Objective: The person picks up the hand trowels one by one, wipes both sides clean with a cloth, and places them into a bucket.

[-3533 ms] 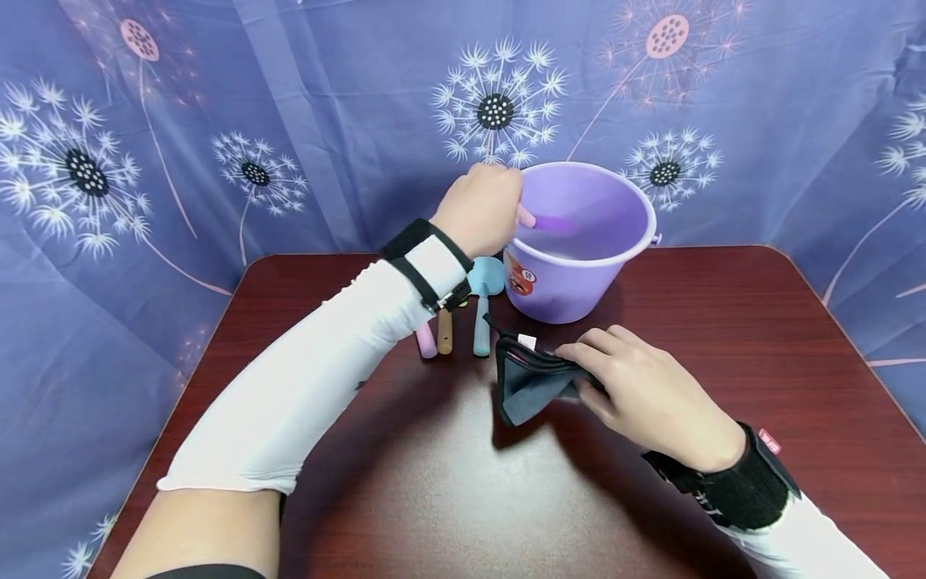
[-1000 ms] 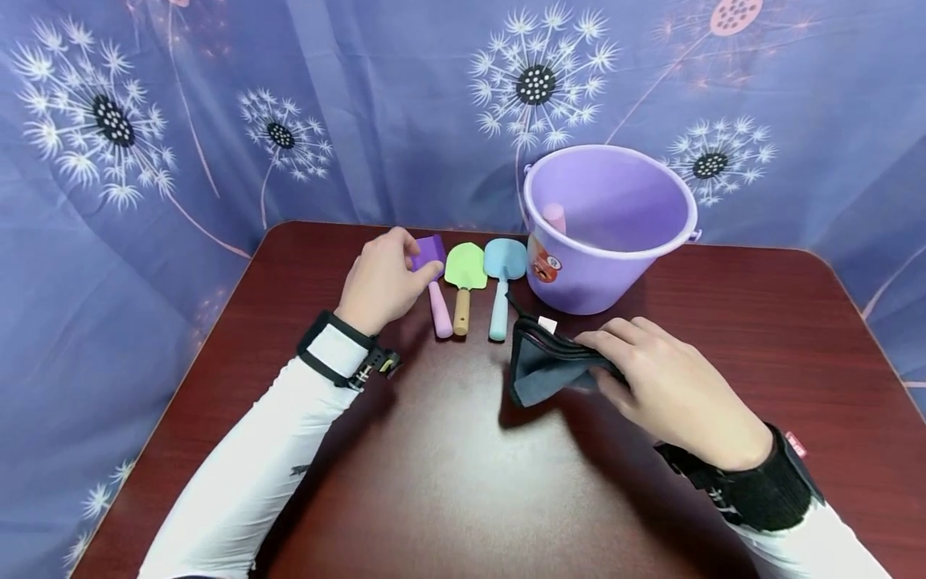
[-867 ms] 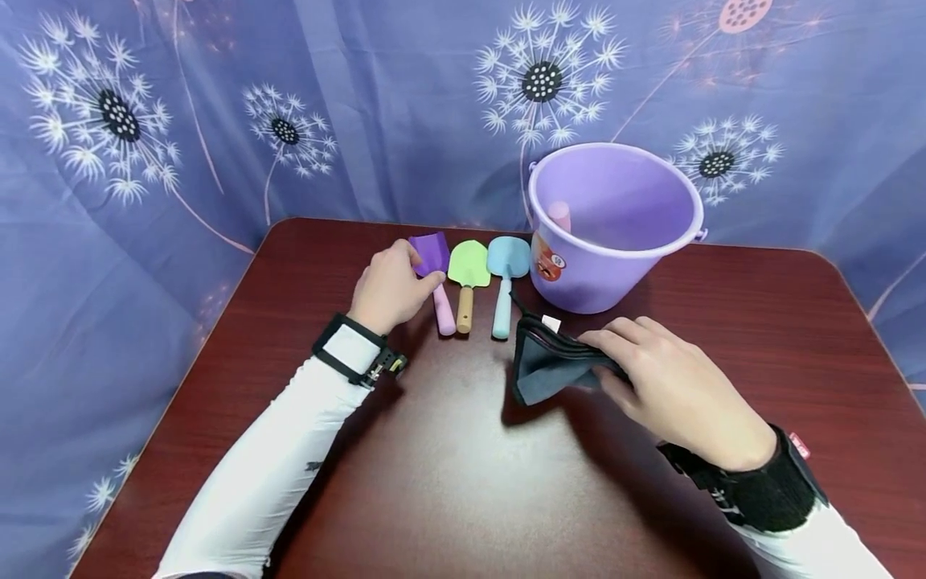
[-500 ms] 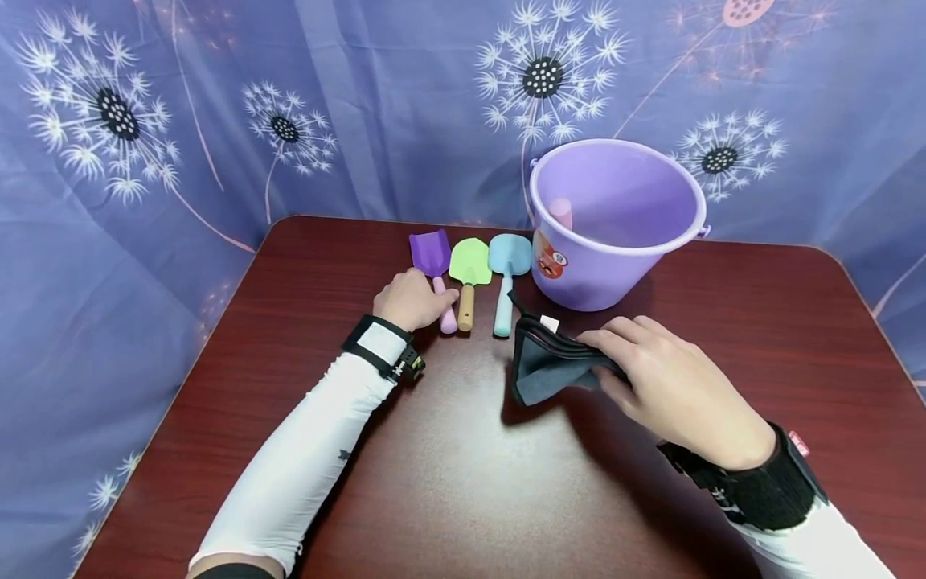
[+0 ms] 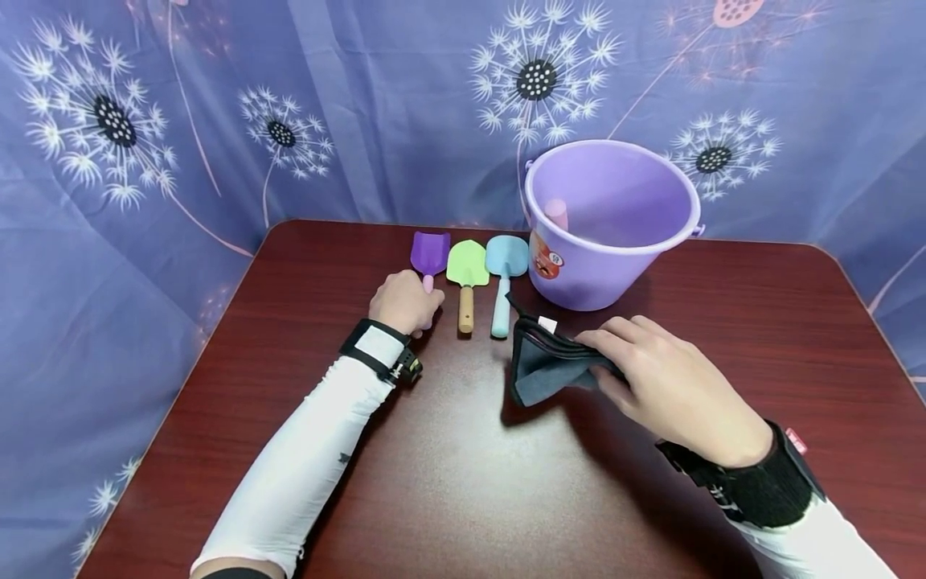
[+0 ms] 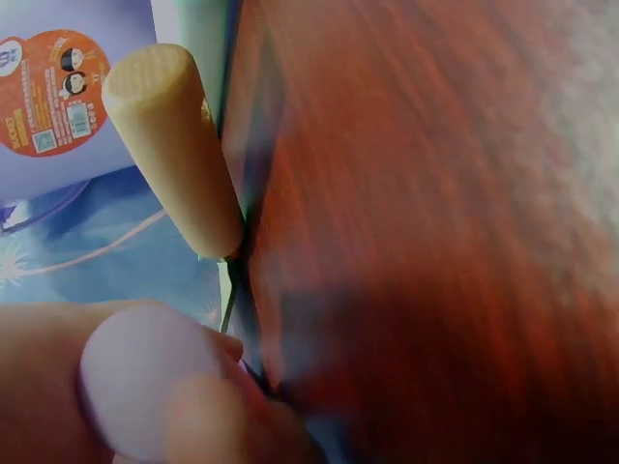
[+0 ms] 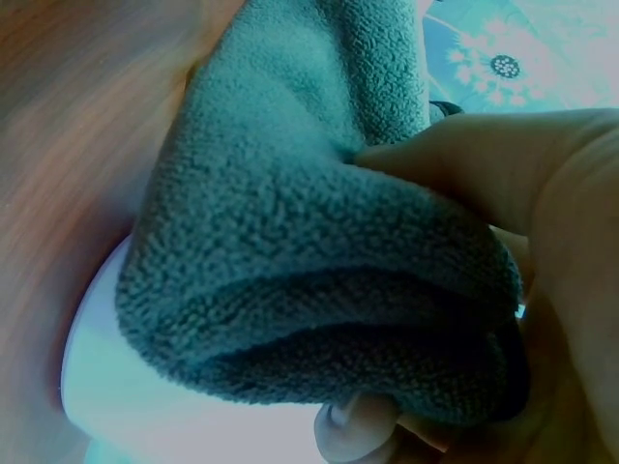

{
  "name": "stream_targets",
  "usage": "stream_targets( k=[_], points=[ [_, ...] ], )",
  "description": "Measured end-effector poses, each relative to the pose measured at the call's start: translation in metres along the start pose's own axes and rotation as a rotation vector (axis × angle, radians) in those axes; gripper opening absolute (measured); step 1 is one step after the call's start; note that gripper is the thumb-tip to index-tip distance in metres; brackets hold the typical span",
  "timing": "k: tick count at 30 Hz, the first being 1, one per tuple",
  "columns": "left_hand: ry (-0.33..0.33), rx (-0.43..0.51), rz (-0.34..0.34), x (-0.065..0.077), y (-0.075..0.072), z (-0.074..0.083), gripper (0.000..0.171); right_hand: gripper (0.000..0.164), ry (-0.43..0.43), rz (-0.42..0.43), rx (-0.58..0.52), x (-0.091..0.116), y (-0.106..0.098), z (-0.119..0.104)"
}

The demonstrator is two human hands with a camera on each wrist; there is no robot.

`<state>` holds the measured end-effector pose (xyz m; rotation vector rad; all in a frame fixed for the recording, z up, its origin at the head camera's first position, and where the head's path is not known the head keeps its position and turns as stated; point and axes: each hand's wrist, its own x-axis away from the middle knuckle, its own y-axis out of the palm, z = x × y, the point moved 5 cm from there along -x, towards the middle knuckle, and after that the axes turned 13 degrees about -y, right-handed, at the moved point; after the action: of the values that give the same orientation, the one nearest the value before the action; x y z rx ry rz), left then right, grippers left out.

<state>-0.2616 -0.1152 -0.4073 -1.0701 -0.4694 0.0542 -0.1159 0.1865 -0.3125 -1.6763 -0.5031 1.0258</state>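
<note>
In the head view my left hand has its fingers curled round the pink handle of a toy shovel with a purple blade. The blade lies on the table. From the left wrist view, the handle's rounded end shows between thumb and fingers. My right hand pinches a folded dark grey cloth with black edging and a white tag. In the right wrist view the cloth's fuzzy layers lie between thumb and fingers. It is held just over the table, before the bucket.
A purple bucket stands at the back, with a pink handle showing inside. Between it and my left hand lie a green shovel with a wooden handle and a light blue shovel. A dandelion-print curtain hangs behind the table.
My left hand has left the bucket, where a pink handle now rests inside, and has taken hold of the purple shovel's handle, swinging it slightly left. My right hand keeps its hold on the cloth.
</note>
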Motion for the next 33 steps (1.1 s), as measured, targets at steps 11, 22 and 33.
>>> stream_targets(
  k=[11,22,33],
  points=[
    [0.089,0.032,0.287,0.008,-0.031,-0.006,0.040,0.042,-0.005,0.015,0.009,0.002,-0.002,0.000],
    [0.300,0.078,0.576,0.056,-0.073,-0.008,0.034,0.046,0.016,0.051,0.020,0.001,-0.013,0.001],
    [0.583,0.057,0.711,0.099,-0.091,-0.009,0.033,0.046,-0.028,0.181,0.035,0.000,-0.028,0.001]
  ],
)
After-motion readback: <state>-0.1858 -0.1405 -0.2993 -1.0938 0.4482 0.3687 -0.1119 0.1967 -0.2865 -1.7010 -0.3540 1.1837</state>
